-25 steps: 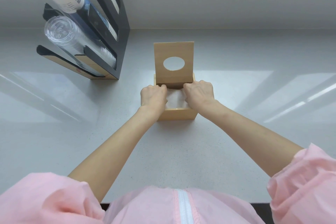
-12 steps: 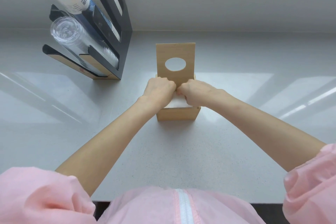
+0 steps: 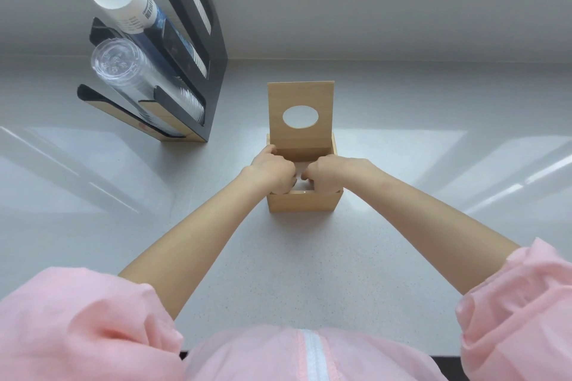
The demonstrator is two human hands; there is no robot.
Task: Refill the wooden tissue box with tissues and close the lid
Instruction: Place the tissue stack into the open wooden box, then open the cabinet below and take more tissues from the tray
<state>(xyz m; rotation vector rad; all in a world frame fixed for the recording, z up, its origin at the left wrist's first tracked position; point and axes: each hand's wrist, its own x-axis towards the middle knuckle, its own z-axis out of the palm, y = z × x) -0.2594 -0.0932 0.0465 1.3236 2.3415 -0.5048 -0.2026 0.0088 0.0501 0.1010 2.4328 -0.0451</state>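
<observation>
Head view, and we see the box (image 3: 301,202) at centre frame on the desk (image 3: 402,257), its lid (image 3: 301,114) standing upright at the far edge, oval hole facing us. Our left hand (image 3: 274,172) and right hand (image 3: 329,175) are both down in the open top, knuckles nearly touching, each grip curled closed. On what, we cannot tell for sure; only a pale sliver of tissues (image 3: 299,184) shows between them. The lid rises just beyond both hands, its hinge line running left to right across the frame, so closing means reaching up and swinging it toward us. Either hand is about equally near. Half a second ago the fists met higher, against the lid's base; now we've sunk lower into the box. The cup rack (image 3: 198,77) sits upper left, well apart.
</observation>
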